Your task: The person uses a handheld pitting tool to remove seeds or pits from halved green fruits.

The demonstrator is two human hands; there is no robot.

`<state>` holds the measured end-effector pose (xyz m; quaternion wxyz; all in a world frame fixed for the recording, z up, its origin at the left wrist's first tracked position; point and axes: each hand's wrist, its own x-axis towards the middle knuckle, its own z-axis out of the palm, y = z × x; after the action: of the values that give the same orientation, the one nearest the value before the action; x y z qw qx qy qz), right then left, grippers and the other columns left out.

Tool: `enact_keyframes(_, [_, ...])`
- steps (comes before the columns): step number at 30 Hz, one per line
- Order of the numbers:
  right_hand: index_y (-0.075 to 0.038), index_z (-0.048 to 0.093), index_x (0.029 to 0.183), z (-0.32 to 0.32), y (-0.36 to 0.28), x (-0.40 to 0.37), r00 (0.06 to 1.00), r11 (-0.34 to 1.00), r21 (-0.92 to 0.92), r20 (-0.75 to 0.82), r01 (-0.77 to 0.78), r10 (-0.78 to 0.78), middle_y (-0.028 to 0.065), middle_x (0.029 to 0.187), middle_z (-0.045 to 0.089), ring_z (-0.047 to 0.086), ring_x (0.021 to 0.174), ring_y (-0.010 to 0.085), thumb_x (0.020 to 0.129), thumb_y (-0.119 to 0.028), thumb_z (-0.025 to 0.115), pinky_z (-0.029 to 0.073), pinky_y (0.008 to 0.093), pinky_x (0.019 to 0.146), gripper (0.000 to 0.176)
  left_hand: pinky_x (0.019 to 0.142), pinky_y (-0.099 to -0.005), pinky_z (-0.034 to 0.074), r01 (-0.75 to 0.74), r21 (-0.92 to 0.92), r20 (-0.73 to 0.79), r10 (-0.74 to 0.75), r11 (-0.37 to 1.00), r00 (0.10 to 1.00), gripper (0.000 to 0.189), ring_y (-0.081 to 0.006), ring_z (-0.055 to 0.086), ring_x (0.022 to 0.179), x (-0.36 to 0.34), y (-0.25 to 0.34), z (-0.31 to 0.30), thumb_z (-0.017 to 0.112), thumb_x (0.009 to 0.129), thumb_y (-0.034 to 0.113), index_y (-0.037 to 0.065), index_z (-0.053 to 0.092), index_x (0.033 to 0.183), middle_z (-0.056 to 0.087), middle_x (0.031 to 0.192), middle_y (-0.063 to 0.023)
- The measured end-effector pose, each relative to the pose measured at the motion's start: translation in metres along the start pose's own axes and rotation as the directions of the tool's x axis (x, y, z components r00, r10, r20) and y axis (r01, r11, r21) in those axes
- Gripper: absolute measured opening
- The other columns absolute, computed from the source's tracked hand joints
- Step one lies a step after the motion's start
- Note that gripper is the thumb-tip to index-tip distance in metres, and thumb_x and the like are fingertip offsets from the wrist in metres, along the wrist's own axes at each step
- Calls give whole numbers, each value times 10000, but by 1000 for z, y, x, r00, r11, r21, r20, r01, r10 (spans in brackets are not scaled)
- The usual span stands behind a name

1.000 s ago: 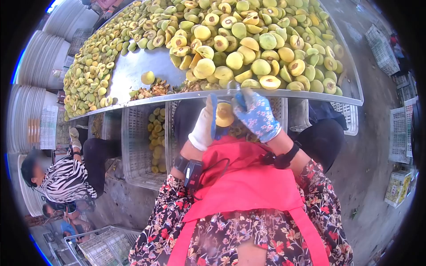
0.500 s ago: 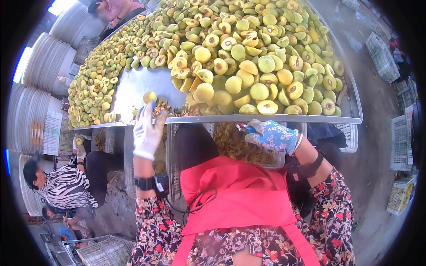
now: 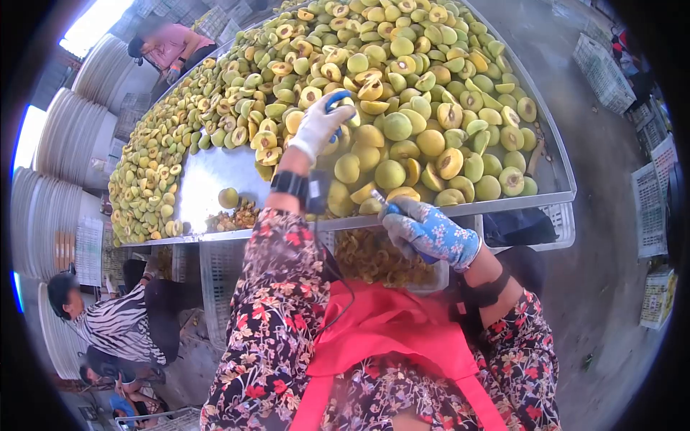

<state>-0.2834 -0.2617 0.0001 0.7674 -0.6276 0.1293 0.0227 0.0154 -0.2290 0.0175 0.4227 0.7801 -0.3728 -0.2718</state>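
My left hand (image 3: 323, 128), in a white glove with blue fingertips, is over the heap of yellow-green stone fruit (image 3: 397, 125), many cut in half. Its fingers are bent and apart, and no fruit shows clearly in them. Near the table's front edge, my right hand (image 3: 435, 235), in a blue flowered glove, is closed round a blue-handled tool (image 3: 378, 196) with a short metal tip pointing up and left, close to the nearest fruit. A single fruit (image 3: 228, 197) lies on bare metal to the left, beside small brown scraps (image 3: 236, 215).
The metal table (image 3: 208, 172) has a raised rim. Below its front edge is a bin of brownish scraps (image 3: 374, 258). Stacked white trays (image 3: 54, 208) stand at left. One person in stripes (image 3: 126, 323) sits nearby, another in pink (image 3: 176, 47) farther back. Crates (image 3: 604, 75) are at right.
My left hand has moved right and farther over the table, from the lone fruit to the heap. My right hand has come up to the table edge, and the tool's tip now shows. The view has shifted slightly.
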Motion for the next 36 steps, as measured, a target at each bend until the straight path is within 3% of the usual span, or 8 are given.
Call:
enact_keyframes(3, [-38, 567, 1086, 7, -4, 1, 979, 991, 49, -169, 121, -111, 57, 754, 606, 596, 580, 157, 982, -252, 576, 467, 306, 522, 239, 605, -281, 553, 6, -621, 143, 106, 784, 984, 436, -152, 664, 727, -53, -8, -5, 565, 970, 283, 38, 546, 1330, 690, 994, -69])
enact_keyframes(8, [-8, 549, 1118, 26, 2, 10, 848, 848, -445, -294, 287, -441, 200, 838, 666, 652, 702, 399, 944, -228, 631, 516, 463, 632, 292, 562, -249, 501, 115, -747, 185, 39, 654, 982, 591, -139, 630, 675, -132, 6, 30, 411, 1035, 507, 29, 487, 1374, 637, 877, -52])
enact_keyframes(10, [-9, 548, 1120, 31, 14, 16, 726, 665, -672, -273, 325, -631, 205, 836, 676, 663, 748, 416, 939, -237, 643, 519, 479, 641, 306, 643, -245, 515, 65, -689, 182, 86, 722, 980, 521, -119, 626, 804, -141, -12, 42, 429, 1047, 463, 27, 549, 1306, 634, 942, -32])
enact_keyframes(12, [-9, 545, 1096, 34, 16, 15, 725, 679, -675, -309, 289, -616, 216, 803, 674, 664, 778, 427, 925, -251, 661, 525, 494, 650, 318, 630, -228, 521, -444, -162, -7, 449, 881, 893, 559, -99, 627, 844, -148, -21, 55, 430, 1041, 488, 17, 543, 1320, 660, 1041, -39])
enact_keyframes(16, [-21, 533, 1037, 35, 17, 17, 721, 694, -676, -350, 247, -598, 223, 784, 667, 663, 744, 425, 919, -280, 669, 527, 491, 625, 315, 783, -289, 545, -143, -384, 68, 183, 912, 981, 378, -156, 644, 957, -161, -28, 52, 528, 1017, 271, 33, 542, 1309, 650, 1136, -66])
enact_keyframes(21, [-37, 531, 1065, 39, 17, 9, 766, 625, -763, -298, 167, -569, 215, 761, 664, 663, 700, 418, 926, -327, 654, 524, 490, 591, 344, 840, -357, 554, -618, 251, -51, 648, 745, 760, 421, -228, 660, 1006, -163, -33, 50, 615, 928, 73, 25, 514, 1334, 640, 1203, -111])
enact_keyframes(30, [-7, 526, 1136, 49, 15, 4, 812, 525, -851, -282, 34, -510, 191, 794, 687, 678, 711, 391, 929, -303, 654, 532, 460, 607, 383, 923, -290, 501, -113, -497, -68, 92, 860, 993, 330, -146, 628, 1008, -170, -14, 62, 464, 1062, 243, 28, 567, 1290, 651, 1148, -76])
enact_keyframes(36, [5, 501, 1095, 48, 31, 15, 810, 690, -697, -284, 194, -514, 240, 750, 663, 659, 718, 435, 941, -297, 623, 520, 498, 619, 360, 885, -271, 500, -99, -555, -87, 61, 826, 994, 390, -112, 613, 990, -168, -20, 71, 406, 1083, 328, 30, 592, 1252, 645, 1120, -48])
